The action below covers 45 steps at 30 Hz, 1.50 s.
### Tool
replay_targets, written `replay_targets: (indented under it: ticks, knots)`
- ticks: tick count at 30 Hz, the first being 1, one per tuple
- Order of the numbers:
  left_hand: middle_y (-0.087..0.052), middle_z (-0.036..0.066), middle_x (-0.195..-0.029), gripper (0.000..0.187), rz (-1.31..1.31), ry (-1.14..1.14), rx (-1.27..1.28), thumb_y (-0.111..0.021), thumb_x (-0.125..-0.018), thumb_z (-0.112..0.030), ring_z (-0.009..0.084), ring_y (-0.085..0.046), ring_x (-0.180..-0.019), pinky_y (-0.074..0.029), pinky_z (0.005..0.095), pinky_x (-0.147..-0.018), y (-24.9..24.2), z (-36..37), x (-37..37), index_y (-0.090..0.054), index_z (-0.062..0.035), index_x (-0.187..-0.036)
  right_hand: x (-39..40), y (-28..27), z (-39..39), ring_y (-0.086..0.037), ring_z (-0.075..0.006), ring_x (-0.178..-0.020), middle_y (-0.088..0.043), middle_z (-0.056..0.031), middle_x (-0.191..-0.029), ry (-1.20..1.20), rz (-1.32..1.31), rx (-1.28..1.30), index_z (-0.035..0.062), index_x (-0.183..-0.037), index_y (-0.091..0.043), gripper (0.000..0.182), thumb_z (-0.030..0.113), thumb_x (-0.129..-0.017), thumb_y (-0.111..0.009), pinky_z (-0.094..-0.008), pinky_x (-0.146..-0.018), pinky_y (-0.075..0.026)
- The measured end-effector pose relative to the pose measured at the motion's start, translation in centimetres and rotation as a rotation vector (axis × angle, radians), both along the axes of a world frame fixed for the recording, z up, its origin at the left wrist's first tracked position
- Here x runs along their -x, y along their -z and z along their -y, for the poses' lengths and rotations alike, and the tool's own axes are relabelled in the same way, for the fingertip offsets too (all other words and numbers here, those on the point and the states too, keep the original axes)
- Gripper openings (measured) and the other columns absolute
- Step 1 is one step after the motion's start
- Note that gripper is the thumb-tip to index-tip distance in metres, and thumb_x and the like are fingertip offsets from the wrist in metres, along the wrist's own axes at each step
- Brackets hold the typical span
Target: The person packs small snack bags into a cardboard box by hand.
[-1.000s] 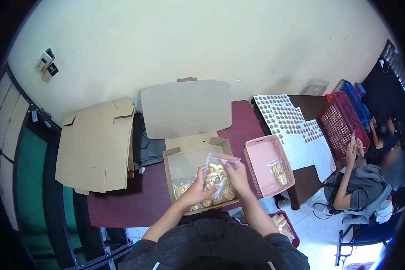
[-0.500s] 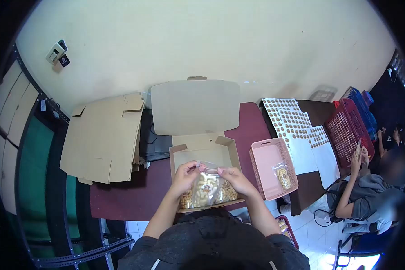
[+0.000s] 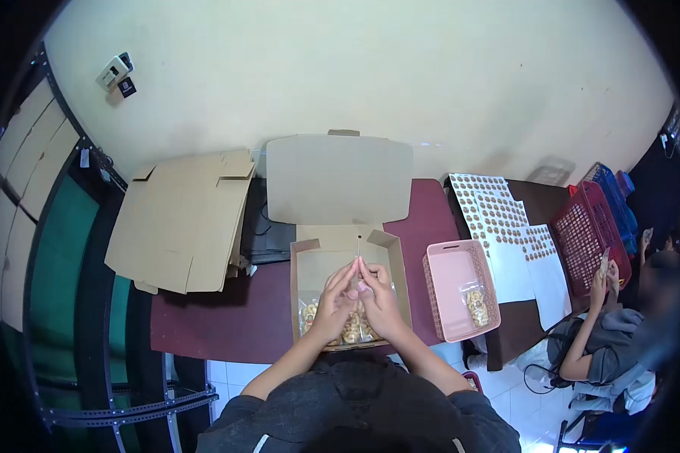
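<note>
My left hand [image 3: 335, 304] and my right hand [image 3: 380, 307] come together over the open cardboard box [image 3: 405, 283], fingertips nearly touching. Pinched between them is a clear plastic bag [image 3: 359, 248], turned almost edge-on; its thin top shows above the fingers. The hands hide most of this bag. Inside the box, below and beside the hands, lie other clear bags of pale, curved, cashew-like pieces [image 3: 307, 313]. The box's lid [image 3: 340, 180] stands raised at the back.
Flattened cardboard boxes [image 3: 177, 226] are stacked at left. To the right stands a pink basket [image 3: 435, 302] with one filled bag [image 3: 476, 304]. Sheets of round stickers [image 3: 498, 211] and a red crate [image 3: 581, 234] lie farther right. Another person [image 3: 604, 332] sits there, hands raised.
The bag has turned from facing me to almost edge-on. My hands have moved closer together, from its two top corners to fingers nearly meeting. The view has shifted slightly.
</note>
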<state>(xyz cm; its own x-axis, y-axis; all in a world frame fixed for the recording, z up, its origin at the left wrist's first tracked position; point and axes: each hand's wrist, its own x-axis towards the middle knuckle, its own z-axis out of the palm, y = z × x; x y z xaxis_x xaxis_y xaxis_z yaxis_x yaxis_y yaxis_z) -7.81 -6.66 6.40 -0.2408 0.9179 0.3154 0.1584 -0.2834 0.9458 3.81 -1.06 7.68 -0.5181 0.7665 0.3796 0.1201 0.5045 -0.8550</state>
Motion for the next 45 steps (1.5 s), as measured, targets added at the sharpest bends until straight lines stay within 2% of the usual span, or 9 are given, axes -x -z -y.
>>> replay_targets:
  ticks: [7, 10, 12, 16, 20, 25, 28, 39, 45]
  knots:
    - [-0.053, 0.015, -0.117, 0.052, -0.035, -0.162, -0.071, -0.069, -0.075, -0.015, 0.0253, -0.048, -0.112, -0.037, 0.0344, -0.095, -0.1, 0.6, -0.6, -0.05, -0.0001, -0.121, 0.6, 0.4, -0.6, -0.049, -0.0197, -0.094, -0.048, -0.0113, -0.105, 0.122, -0.11, 0.23, 0.0027, -0.116, -0.052, 0.037, 0.015, -0.083, -0.06, -0.0308, -0.083, -0.041]
    - [-0.06, 0.014, -0.105, 0.032, 0.327, -0.212, 0.146, -0.068, -0.075, -0.01, 0.0217, -0.058, -0.094, -0.037, 0.0361, -0.095, -0.5, 1.4, -0.7, -0.061, 0.0007, -0.104, 1.4, 0.3, -1.0, -0.048, -0.0204, -0.103, -0.044, -0.0124, -0.12, 0.133, -0.262, 0.375, 0.0037, -0.116, -0.051, 0.042, 0.015, -0.078, -0.066, -0.0307, -0.086, -0.04]
    - [-0.063, 0.013, -0.098, 0.025, 0.196, -0.225, 0.079, -0.065, -0.078, -0.011, 0.0197, -0.059, -0.091, -0.035, 0.0375, -0.097, -0.1, 1.6, 0.7, -0.063, 0.0004, -0.1, 1.1, 0.8, -1.5, -0.048, -0.0184, -0.106, -0.047, -0.0118, -0.121, 0.038, -0.268, 0.443, 0.0031, -0.111, -0.055, 0.038, 0.014, -0.077, -0.068, -0.0295, -0.088, -0.039]
    - [-0.066, 0.009, -0.078, 0.017, 0.08, -0.275, 0.023, -0.057, -0.085, -0.014, 0.0154, -0.061, -0.081, -0.026, 0.0418, -0.103, 0.0, 2.1, 2.4, -0.066, -0.0008, -0.093, 1.8, 1.1, -1.3, -0.056, -0.0099, -0.082, -0.063, -0.0034, -0.086, -0.17, -0.205, 0.638, 0.0007, -0.095, -0.063, 0.017, 0.008, -0.08, -0.064, -0.0248, -0.078, -0.044]
    - [-0.067, 0.011, -0.078, 0.023, 0.031, -0.064, 0.155, -0.053, -0.087, -0.016, 0.0132, -0.062, -0.076, -0.029, 0.0387, -0.103, 0.4, 3.8, 6.1, -0.063, -0.0006, -0.1, 2.3, 1.6, -1.6, -0.056, -0.0093, -0.081, -0.064, -0.0046, -0.083, -0.238, -0.171, 0.729, 0.0004, -0.091, -0.065, 0.015, 0.012, -0.083, -0.061, -0.024, -0.077, -0.043]
    - [-0.066, 0.011, -0.096, 0.026, 0.035, -0.035, 0.334, -0.055, -0.086, -0.016, 0.0088, -0.059, -0.082, -0.047, 0.0261, -0.074, -0.1, 5.3, 7.2, -0.061, -0.0006, -0.107, 2.5, 2.0, -2.2, -0.056, -0.0098, -0.084, -0.065, -0.0049, -0.088, -0.403, -0.024, 0.734, -0.0012, -0.097, -0.065, 0.023, 0.018, -0.085, -0.059, -0.0255, -0.081, -0.041]
    - [-0.065, 0.01, -0.098, 0.025, 0.163, -0.263, 0.2, -0.06, -0.082, -0.011, 0.0094, -0.058, -0.086, -0.047, 0.0249, -0.076, -0.1, 4.7, 5.7, -0.062, -0.0002, -0.105, 3.5, 1.5, -1.5, -0.056, -0.0096, -0.082, -0.065, -0.0051, -0.087, -0.359, -0.03, 0.652, -0.0007, -0.096, -0.065, 0.02, 0.016, -0.085, -0.06, -0.0248, -0.078, -0.042]
    - [-0.065, 0.011, -0.098, 0.026, -0.01, 0.095, 0.25, -0.055, -0.083, -0.005, 0.0124, -0.06, -0.089, -0.045, 0.0254, -0.081, -1.1, 4.7, 8.4, -0.061, -0.004, -0.108, 1.8, 1.0, -2.2, -0.056, -0.01, -0.078, -0.064, -0.0054, -0.084, -0.442, 0.0, 0.626, -0.0021, -0.095, -0.064, 0.021, 0.016, -0.085, -0.059, -0.024, -0.074, -0.043]
    - [-0.064, 0.011, -0.098, 0.033, 0.222, -0.101, 0.21, -0.058, -0.082, -0.003, 0.0112, -0.058, -0.09, -0.045, 0.0245, -0.08, -1.6, 3.2, 5.9, -0.056, -0.0006, -0.115, 1.9, 0.5, -2.6, -0.055, -0.0101, -0.077, -0.064, -0.0044, -0.084, -0.283, -0.09, 0.639, -0.0004, -0.096, -0.065, 0.024, 0.02, -0.087, -0.057, -0.0242, -0.073, -0.042]
